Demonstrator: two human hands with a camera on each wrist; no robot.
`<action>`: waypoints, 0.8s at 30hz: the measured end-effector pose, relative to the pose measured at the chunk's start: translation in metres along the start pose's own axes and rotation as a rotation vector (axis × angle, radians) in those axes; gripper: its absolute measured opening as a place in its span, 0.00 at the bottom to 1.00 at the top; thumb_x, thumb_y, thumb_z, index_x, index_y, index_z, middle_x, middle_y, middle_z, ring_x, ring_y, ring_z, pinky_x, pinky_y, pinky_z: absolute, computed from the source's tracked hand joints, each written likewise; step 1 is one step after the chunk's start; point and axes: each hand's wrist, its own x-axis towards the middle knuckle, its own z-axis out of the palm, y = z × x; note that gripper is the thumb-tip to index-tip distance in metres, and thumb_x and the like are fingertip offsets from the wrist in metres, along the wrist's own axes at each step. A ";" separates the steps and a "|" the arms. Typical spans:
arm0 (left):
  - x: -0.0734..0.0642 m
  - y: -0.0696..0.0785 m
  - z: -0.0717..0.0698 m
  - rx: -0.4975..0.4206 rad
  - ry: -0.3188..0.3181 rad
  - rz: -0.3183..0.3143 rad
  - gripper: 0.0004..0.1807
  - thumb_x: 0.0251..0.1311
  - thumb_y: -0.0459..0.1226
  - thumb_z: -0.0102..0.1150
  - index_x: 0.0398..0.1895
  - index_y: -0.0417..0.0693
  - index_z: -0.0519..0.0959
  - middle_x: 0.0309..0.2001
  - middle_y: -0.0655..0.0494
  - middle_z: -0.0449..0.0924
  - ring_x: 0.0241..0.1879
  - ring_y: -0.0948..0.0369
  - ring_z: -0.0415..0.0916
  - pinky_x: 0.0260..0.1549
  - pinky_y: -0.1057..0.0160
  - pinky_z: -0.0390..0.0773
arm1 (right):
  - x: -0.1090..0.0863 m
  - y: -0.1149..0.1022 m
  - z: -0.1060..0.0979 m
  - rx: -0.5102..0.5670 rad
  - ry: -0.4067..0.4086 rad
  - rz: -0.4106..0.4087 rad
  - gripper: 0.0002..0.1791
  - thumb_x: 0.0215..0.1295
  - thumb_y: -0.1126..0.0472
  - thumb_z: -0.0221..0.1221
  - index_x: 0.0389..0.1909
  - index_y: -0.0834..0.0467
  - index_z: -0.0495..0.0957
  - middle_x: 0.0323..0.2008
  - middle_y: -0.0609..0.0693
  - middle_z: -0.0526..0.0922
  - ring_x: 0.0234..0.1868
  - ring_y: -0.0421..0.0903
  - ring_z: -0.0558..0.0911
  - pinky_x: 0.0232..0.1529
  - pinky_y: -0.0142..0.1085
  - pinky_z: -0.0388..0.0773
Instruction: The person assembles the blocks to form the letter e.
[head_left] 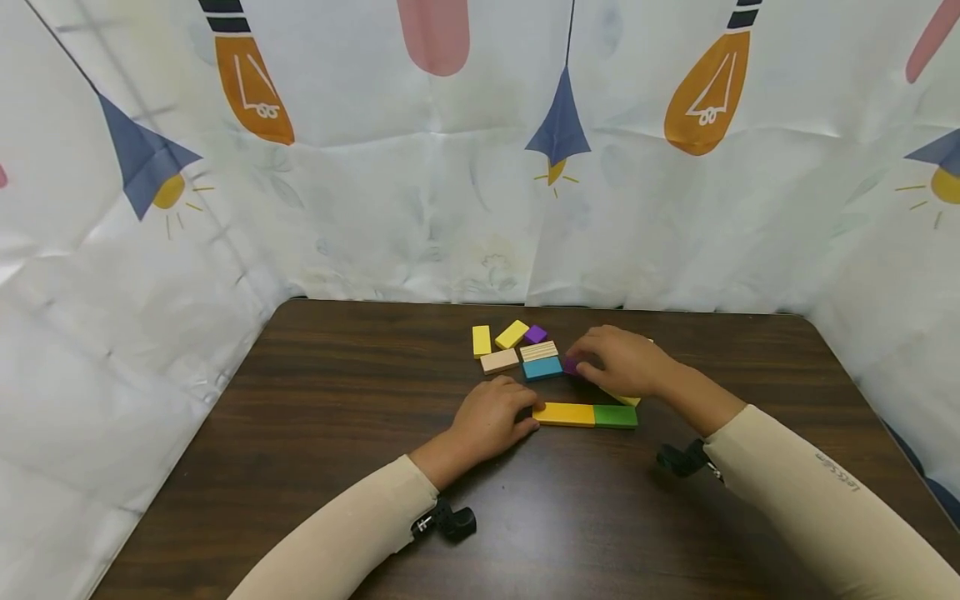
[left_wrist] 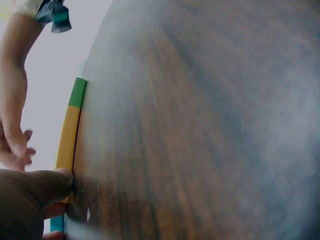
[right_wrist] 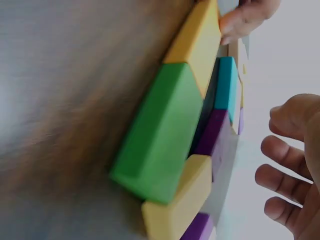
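A row of wooden blocks lies on the table, with a yellow-orange block (head_left: 566, 414) end to end with a green block (head_left: 615, 417). My left hand (head_left: 491, 417) pinches the left part of the yellow-orange block, thumb along its near side. Part of a blue block (left_wrist: 56, 223) shows beneath that hand in the left wrist view. Above a purple block (head_left: 571, 365) hovers my right hand (head_left: 622, 360), fingers loosely bent, with nothing between them in the right wrist view (right_wrist: 295, 165). A pale yellow block (right_wrist: 182, 197) lies beside the green one.
Behind the row lie a blue block (head_left: 542, 367), a striped wood block (head_left: 538, 351), a plain wood block (head_left: 499, 361), two yellow blocks (head_left: 512, 334) and another purple block (head_left: 536, 334). A printed cloth (head_left: 480, 233) hangs behind the dark table (head_left: 360, 375).
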 end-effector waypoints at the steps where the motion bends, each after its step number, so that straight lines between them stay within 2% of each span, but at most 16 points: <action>1: 0.000 0.000 0.000 0.002 0.002 0.001 0.10 0.64 0.44 0.71 0.46 0.57 0.87 0.46 0.63 0.87 0.49 0.56 0.79 0.49 0.55 0.79 | -0.006 0.000 0.000 -0.006 0.009 -0.007 0.14 0.72 0.57 0.63 0.55 0.53 0.85 0.49 0.47 0.83 0.51 0.47 0.80 0.52 0.49 0.80; 9: -0.002 0.000 -0.001 0.000 0.001 -0.002 0.10 0.64 0.43 0.71 0.47 0.57 0.87 0.46 0.63 0.87 0.49 0.56 0.79 0.49 0.54 0.79 | -0.051 -0.005 0.010 0.011 0.048 -0.054 0.12 0.70 0.60 0.65 0.52 0.51 0.86 0.48 0.43 0.83 0.49 0.45 0.81 0.46 0.44 0.82; 12: -0.002 0.000 -0.002 -0.003 0.001 -0.004 0.10 0.64 0.43 0.71 0.47 0.57 0.87 0.47 0.63 0.87 0.49 0.56 0.79 0.49 0.54 0.79 | -0.062 -0.009 0.016 0.022 0.055 -0.091 0.12 0.69 0.61 0.65 0.52 0.52 0.85 0.48 0.44 0.82 0.49 0.45 0.80 0.47 0.44 0.82; 16: -0.002 0.000 -0.002 0.001 0.000 -0.003 0.10 0.64 0.43 0.71 0.47 0.57 0.87 0.46 0.63 0.87 0.49 0.57 0.79 0.49 0.55 0.79 | -0.072 -0.013 0.024 0.033 0.079 -0.125 0.14 0.67 0.63 0.66 0.54 0.55 0.85 0.48 0.46 0.82 0.49 0.45 0.79 0.50 0.44 0.81; 24: 0.000 0.002 -0.002 0.000 -0.010 -0.003 0.11 0.64 0.44 0.71 0.48 0.57 0.87 0.47 0.63 0.87 0.49 0.57 0.79 0.50 0.55 0.79 | -0.080 -0.015 0.036 0.006 0.106 -0.132 0.15 0.66 0.60 0.68 0.54 0.53 0.84 0.47 0.43 0.82 0.46 0.40 0.78 0.46 0.40 0.82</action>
